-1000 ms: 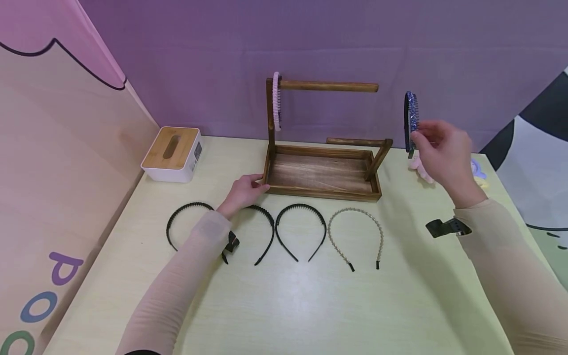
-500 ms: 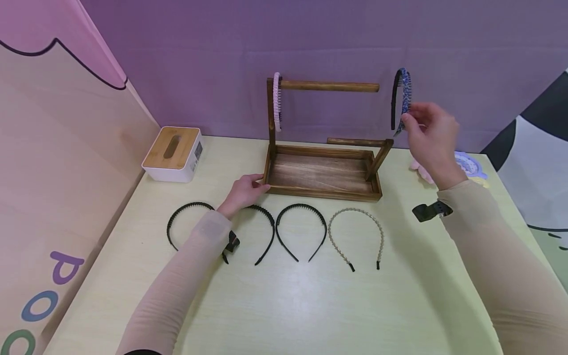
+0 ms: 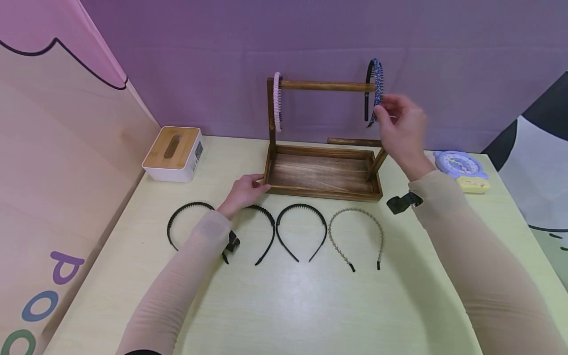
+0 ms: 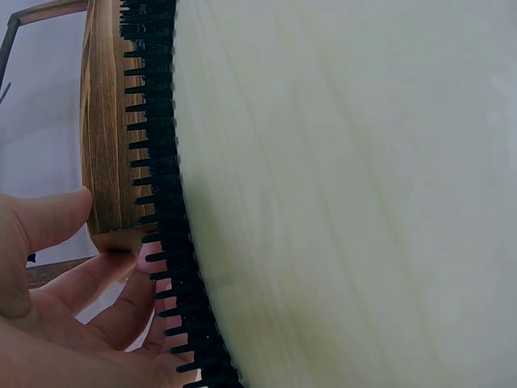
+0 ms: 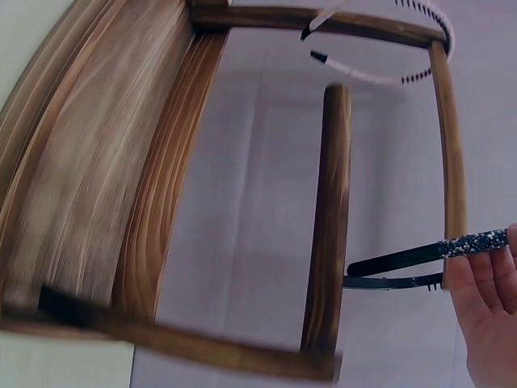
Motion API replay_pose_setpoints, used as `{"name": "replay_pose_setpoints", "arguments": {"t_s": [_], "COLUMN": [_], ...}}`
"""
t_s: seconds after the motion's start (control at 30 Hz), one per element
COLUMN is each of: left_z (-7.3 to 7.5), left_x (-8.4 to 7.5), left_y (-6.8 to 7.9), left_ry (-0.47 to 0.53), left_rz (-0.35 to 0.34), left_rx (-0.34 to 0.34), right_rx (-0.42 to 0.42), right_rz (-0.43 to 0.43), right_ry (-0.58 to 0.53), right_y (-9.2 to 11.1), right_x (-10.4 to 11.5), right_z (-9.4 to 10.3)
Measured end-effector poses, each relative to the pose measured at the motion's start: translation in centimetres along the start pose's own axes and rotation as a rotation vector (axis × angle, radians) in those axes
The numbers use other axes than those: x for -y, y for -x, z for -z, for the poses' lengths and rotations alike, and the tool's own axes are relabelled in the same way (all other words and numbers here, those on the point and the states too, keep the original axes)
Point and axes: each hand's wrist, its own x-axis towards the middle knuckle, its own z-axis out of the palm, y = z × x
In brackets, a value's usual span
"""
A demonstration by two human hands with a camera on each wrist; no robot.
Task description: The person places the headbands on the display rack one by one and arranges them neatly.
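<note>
My right hand (image 3: 404, 130) pinches a blue glittery headband (image 3: 378, 79) by one side. That headband hangs upright, ends down, at the free right end of the upper bar (image 3: 328, 86) of a wooden stand (image 3: 319, 193). In the right wrist view the bar's end lies between the two arms of the headband (image 5: 477, 242). A pink headband (image 3: 277, 101) hangs at the bar's left end, by the post. My left hand (image 3: 244, 195) grips the front left corner of the stand's tray, thumb on one side and fingers on the other, as the left wrist view shows.
Several headbands lie in a row before the stand: black toothed ones (image 3: 301, 206), partly under my left arm, and a beaded one (image 3: 355, 209). A tissue box (image 3: 172, 153) stands at left. A blue round item (image 3: 459, 162) and a yellow one (image 3: 472, 184) lie at right.
My right hand has moved left and up with the blue headband, from right of the stand to the end of the upper bar. My left hand has stayed at the tray's corner.
</note>
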Motion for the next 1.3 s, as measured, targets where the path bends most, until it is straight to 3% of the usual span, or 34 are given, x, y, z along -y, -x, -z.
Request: {"name": "replay_pose_setpoints", "arguments": {"t_s": [0.47,0.8,1.3], "left_z": [-0.2,0.0,-0.1], "left_x": [0.2,0.1,0.3], "left_y": [-0.2,0.0,0.0], "left_ry": [0.012,0.009,0.022], "left_rz": [0.013,0.002,0.002], "left_rx": [0.0,-0.013,-0.014], "right_rx": [0.071,0.11,0.155], "right_rz": [0.107,0.114,0.022], "right_ry": [-0.04,-0.12,-0.163], "right_y": [0.3,0.6,1.2], "right_x": [2.1,4.1,5.5], "right_z": [-5.4,-8.9,-12.0]}}
